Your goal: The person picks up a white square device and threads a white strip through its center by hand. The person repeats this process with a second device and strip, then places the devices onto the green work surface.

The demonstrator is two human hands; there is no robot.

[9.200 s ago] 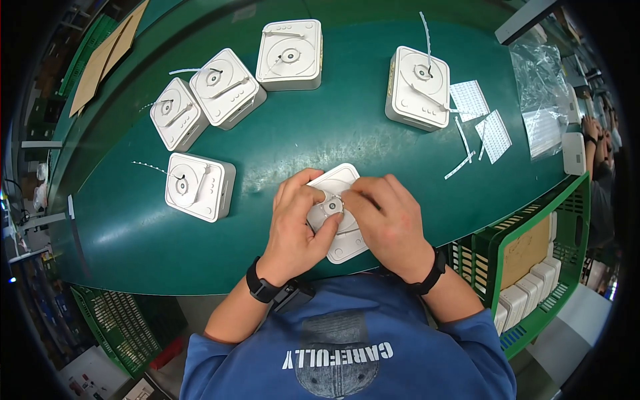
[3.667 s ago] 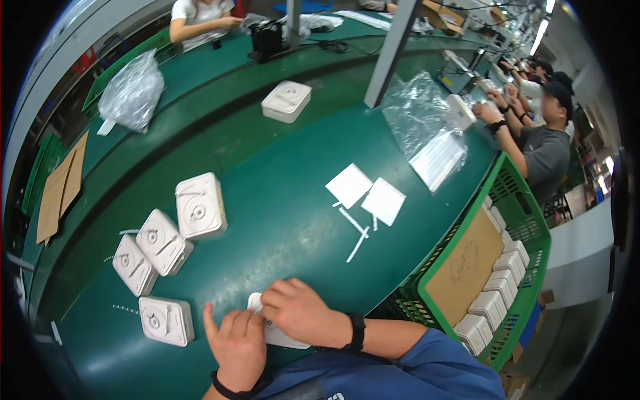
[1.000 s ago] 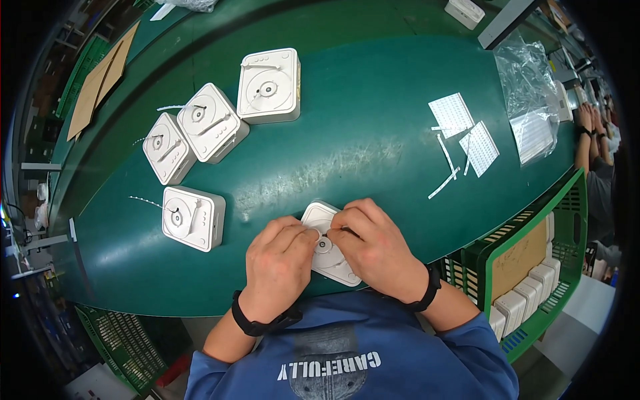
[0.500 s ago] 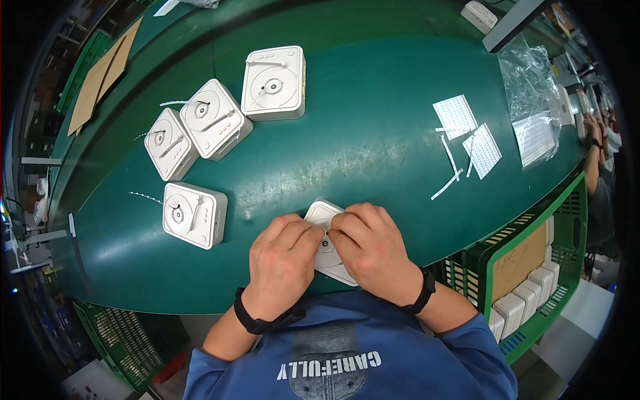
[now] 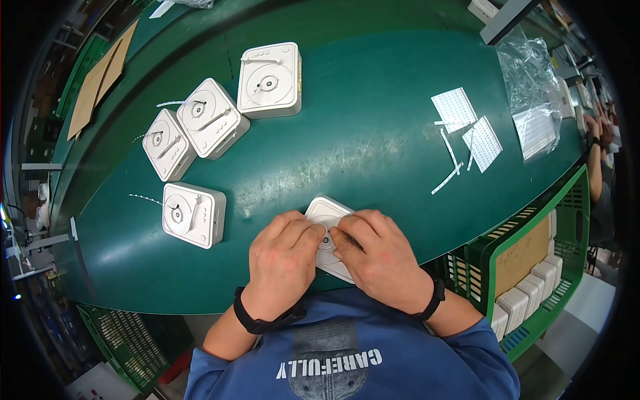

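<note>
1. A white turntable-shaped device [image 5: 325, 212] lies on the green table [image 5: 400, 193] near its front edge, between the left hand [image 5: 283, 260] and right hand [image 5: 380, 257].
2. Fingers curl in beside its round hub [image 5: 326, 240]; whether either grip is closed on anything, I cannot tell.
3. Best keep pressure light and even, with the hub visible.
4. Smooth, plastic-looking shell, rounded corners; scuffed, glossy table.

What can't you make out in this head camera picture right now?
Head view: anything pinched over the white device, hidden by the fingers of the left hand and right hand.
Head view: much of the device's side edges, under the same hands.
Head view: the marks on the white sheets, too small.
Head view: the rest of the white box, cut off by the top edge.
</note>
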